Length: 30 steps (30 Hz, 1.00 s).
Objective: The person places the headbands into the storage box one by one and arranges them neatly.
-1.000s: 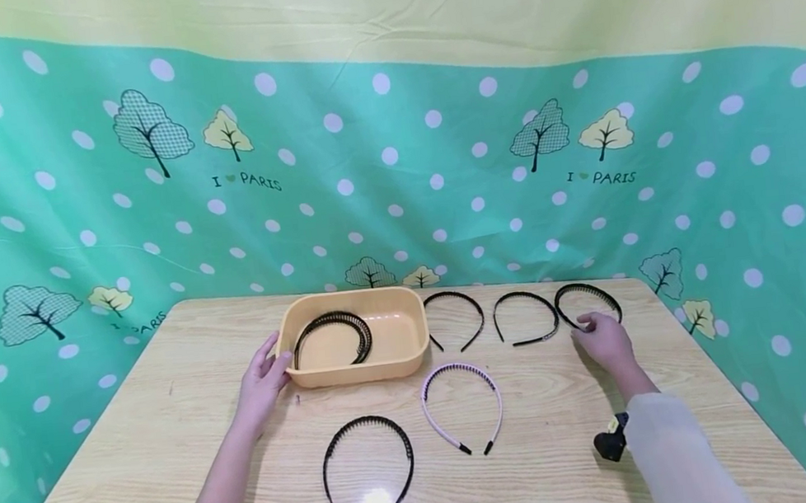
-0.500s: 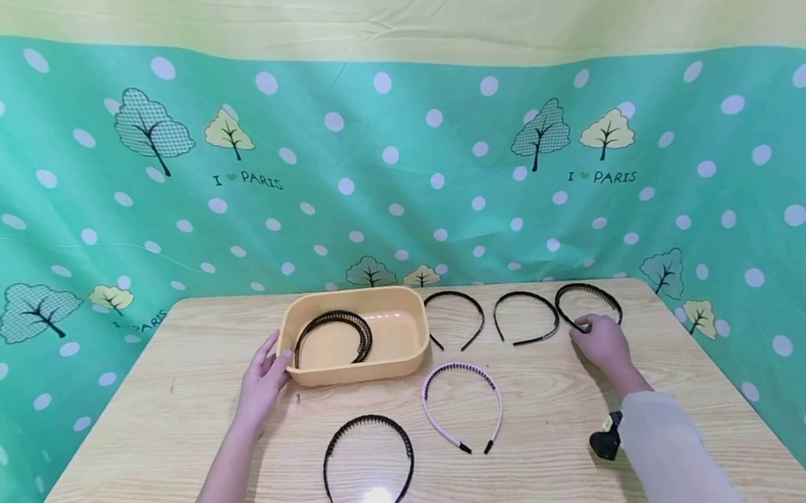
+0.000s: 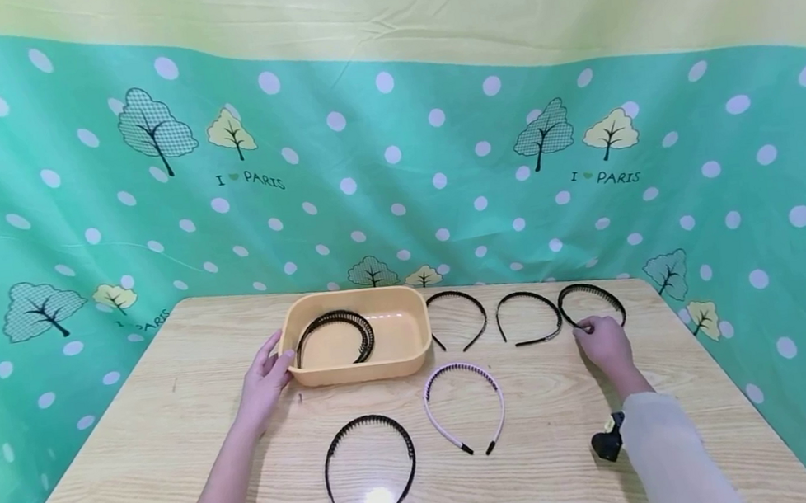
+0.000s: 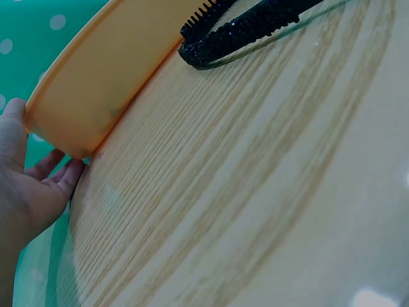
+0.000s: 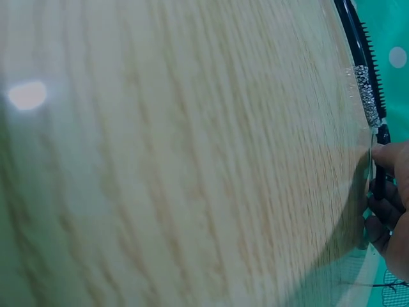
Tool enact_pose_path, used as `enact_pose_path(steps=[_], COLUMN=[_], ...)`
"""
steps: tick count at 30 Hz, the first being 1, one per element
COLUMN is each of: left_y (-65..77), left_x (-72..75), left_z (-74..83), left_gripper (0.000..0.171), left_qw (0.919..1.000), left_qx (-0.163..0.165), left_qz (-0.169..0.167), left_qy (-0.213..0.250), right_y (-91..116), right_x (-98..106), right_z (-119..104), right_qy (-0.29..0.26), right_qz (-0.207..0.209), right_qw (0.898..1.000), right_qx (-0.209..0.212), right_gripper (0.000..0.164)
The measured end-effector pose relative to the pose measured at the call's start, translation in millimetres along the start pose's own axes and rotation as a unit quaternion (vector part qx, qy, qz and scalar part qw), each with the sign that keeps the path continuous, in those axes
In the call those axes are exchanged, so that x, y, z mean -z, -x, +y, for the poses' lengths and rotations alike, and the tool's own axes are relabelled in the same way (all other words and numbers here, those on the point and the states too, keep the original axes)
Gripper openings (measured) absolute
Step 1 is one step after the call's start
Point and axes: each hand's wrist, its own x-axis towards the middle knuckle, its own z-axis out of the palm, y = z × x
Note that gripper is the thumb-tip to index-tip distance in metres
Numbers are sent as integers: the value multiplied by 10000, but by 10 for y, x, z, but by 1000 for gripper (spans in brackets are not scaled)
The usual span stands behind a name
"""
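Observation:
My left hand (image 3: 265, 377) grips the left end of a yellow-orange plastic tub (image 3: 357, 372). In the left wrist view its thumb lies at the rim and the fingertips reach the lower edge. Several black headbands (image 3: 361, 328) lie nested in the tub's left half. At the far right of the table, my right hand (image 3: 605, 346) pinches the near end of a black toothed headband (image 3: 590, 287). The right wrist view shows that dark end (image 5: 381, 182) between thumb and fingers, beside a neighbouring headband (image 5: 365, 96) with a glittery section.
Two black headbands (image 3: 453, 295) (image 3: 527, 295) lie between the tub and my right hand. A lilac headband (image 3: 458, 366) is at mid-table, and another black headband (image 3: 368, 419) lies nearer the front. A green patterned cloth (image 3: 397, 202) hangs behind the wooden table (image 3: 533, 477).

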Motion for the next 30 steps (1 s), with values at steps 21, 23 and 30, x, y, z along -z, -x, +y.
enact_pose_path(steps=[21,23,30], left_y=[-29,-33,-34], left_x=[-1,0,7], left_z=[-6,-12,-27], left_gripper=[64,64,65], left_qw=[9999,9999,9999], left_qx=[44,46,-16], left_qz=[-11,-17,-59], left_qy=[135,140,100], right_y=[-12,-11,6], right_x=[76,95,143], right_z=[28,17,4], right_qy=[-77,-54,25], right_qz=[76,125,522], right_qw=[9999,9999,9986], right_qx=[-6,-1,117], right_gripper=[34,35,32])
